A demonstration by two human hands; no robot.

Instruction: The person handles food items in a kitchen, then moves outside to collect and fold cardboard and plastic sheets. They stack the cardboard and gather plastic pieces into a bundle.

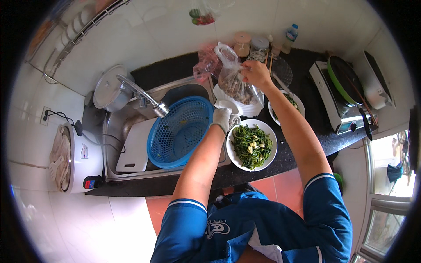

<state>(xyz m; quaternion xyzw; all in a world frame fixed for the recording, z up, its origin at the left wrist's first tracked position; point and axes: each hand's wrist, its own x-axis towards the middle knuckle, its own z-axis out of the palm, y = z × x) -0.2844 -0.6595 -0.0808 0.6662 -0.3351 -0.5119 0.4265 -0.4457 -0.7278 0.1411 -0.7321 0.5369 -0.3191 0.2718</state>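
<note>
My right hand, bare, pinches the upper part of a clear plastic bag with brownish food inside. The bag hangs over a white scalloped dish, its bottom overlapping the dish. My left hand, in a whitish knit glove, is curled at the near left edge of that dish, beside a small white rounded piece. Whether the fingers grip that piece or the rim is hard to see. Just nearer stands a white plate of cooked greens with garlic cloves. A second plate of greens sits under my right forearm.
Left, a blue colander and white cutting board lie in the sink below a faucet. A lidded pot and rice cooker flank it. Right: stove, green-rimmed pan. Behind: jars, bottle, pink bag.
</note>
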